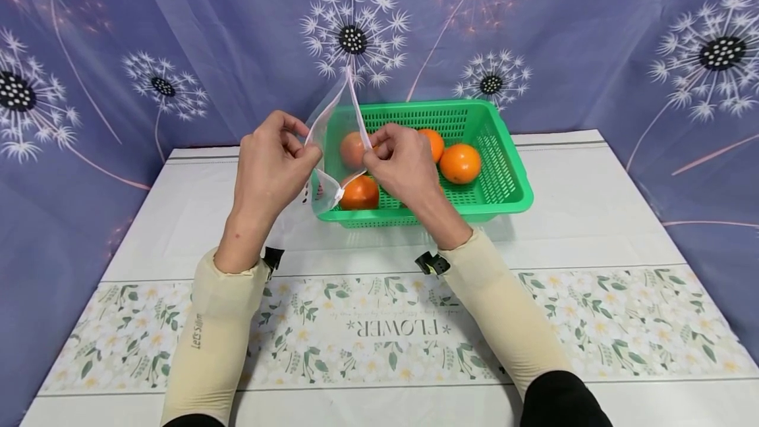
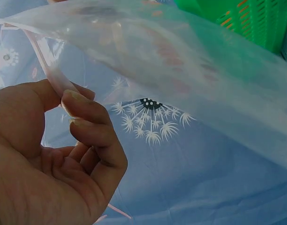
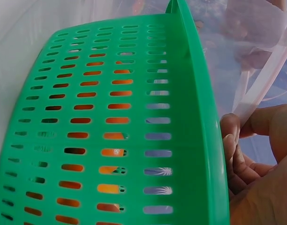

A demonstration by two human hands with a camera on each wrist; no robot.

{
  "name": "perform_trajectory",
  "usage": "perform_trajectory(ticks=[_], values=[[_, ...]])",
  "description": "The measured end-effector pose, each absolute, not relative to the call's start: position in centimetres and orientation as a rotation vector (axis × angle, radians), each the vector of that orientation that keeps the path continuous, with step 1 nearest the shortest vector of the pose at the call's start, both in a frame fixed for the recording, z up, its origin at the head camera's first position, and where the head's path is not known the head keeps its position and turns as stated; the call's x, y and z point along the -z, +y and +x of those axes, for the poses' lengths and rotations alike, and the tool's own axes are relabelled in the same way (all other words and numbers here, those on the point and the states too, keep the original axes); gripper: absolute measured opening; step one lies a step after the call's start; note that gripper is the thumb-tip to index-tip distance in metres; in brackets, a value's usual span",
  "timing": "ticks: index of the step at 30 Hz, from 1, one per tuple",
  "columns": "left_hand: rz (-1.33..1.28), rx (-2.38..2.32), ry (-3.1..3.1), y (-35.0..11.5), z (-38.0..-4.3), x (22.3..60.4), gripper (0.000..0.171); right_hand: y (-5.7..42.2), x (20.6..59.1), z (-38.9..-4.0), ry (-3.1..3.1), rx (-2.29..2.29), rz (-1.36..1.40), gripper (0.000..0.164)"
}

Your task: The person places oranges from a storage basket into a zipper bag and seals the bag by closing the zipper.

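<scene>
A clear plastic slider bag (image 1: 328, 125) is held up over the left part of a green basket (image 1: 514, 199), its mouth spread open. My left hand (image 1: 269, 167) pinches the left edge of the mouth between thumb and fingers; the left wrist view shows the bag (image 2: 181, 61) stretching away from that grip. On the opposite edge, my right hand (image 1: 406, 163) pinches the white strip. A white slider (image 1: 339, 194) sits at the near corner of the mouth. Several oranges (image 1: 460, 163) lie in the basket, some seen through the bag or partly hidden by my right hand.
The basket's slotted wall (image 3: 94, 112) stands close beside my right hand in the right wrist view. Beneath everything is a white tablecloth (image 1: 581, 216) with a floral band. A blue dandelion-print curtain (image 1: 237, 31) hangs behind and at both sides of the table.
</scene>
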State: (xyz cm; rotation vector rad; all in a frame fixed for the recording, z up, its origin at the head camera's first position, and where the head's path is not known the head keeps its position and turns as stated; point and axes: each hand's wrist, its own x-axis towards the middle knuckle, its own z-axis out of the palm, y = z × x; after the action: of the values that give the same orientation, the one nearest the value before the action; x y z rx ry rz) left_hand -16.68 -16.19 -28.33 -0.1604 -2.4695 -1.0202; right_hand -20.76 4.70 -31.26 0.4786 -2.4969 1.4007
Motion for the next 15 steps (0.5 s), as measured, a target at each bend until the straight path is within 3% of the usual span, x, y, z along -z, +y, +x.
perform_trajectory(ticks=[15], values=[[-0.099,0.959,-2.531,-17.6,-16.6,27.5,0.024,5.2,31.2,-20.9,-2.520,-1.412,0.440,0.006]])
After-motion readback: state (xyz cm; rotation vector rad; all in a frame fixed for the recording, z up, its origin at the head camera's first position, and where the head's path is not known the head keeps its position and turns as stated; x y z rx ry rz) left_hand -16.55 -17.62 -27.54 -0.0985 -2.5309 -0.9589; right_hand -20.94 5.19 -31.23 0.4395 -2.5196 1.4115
